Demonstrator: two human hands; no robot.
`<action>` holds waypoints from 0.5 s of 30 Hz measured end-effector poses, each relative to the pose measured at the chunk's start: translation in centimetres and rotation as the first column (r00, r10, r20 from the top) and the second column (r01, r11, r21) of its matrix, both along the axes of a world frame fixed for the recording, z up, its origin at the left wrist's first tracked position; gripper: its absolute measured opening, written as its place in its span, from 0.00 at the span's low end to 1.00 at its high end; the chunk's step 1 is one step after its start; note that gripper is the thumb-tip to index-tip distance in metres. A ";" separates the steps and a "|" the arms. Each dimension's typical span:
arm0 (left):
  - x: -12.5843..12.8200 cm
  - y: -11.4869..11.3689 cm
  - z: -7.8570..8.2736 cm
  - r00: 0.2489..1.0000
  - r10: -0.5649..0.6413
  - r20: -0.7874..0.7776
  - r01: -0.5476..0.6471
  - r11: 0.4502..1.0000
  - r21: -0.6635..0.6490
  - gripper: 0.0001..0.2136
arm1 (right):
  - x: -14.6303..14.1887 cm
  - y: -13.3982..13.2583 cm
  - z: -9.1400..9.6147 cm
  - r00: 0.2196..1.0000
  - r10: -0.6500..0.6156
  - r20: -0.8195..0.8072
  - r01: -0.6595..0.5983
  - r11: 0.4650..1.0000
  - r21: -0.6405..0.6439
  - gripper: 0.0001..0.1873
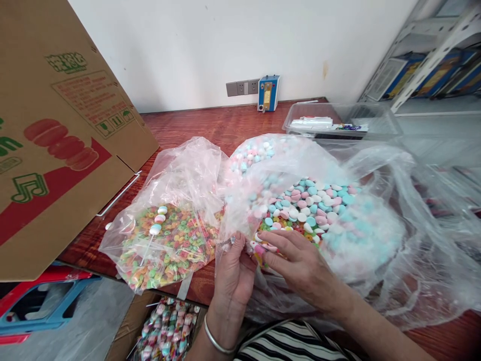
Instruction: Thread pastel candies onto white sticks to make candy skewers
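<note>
My left hand (235,276) is closed at the front edge of the plastic bags, thumb pressed to the fingers. A small bit with a dark print (226,241) shows by its thumb tip; what it grips is mostly hidden. Just to the right, my right hand (304,265) reaches over with fingers stretched out and apart, tips among small candies. Around them lie pink, blue and white button-shaped candies (311,200) in a clear bag. To the left, a bag of colorful ring-shaped candies (180,245) has a stick with several striped candies (155,229) on top.
A large cardboard box (67,140) stands at the left. Below the table edge, an open carton holds many wrapped candy sticks (165,331). A clear plastic tray (379,118) and a blue device (268,94) stand at the back. Loose plastic sheeting (424,250) spreads rightward.
</note>
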State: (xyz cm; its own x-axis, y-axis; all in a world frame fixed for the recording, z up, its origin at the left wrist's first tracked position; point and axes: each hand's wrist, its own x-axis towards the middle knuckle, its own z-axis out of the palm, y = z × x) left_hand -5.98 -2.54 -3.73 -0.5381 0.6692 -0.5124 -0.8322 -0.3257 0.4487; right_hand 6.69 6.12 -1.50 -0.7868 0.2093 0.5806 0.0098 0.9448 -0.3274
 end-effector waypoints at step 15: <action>0.7 0.3 -0.9 0.985 -0.072 -0.157 0.067 0.997 -0.038 0.07 | -1.0 -1.6 0.6 0.996 -0.080 0.042 0.089 0.942 -0.322 0.05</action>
State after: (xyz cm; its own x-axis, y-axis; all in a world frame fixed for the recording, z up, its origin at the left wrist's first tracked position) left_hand -5.32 -2.26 -4.62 -0.5668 0.6925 -0.4463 -0.7700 -0.2526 0.5860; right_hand 5.69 4.56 -0.91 -0.7730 0.4489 0.4484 0.0988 0.7832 -0.6139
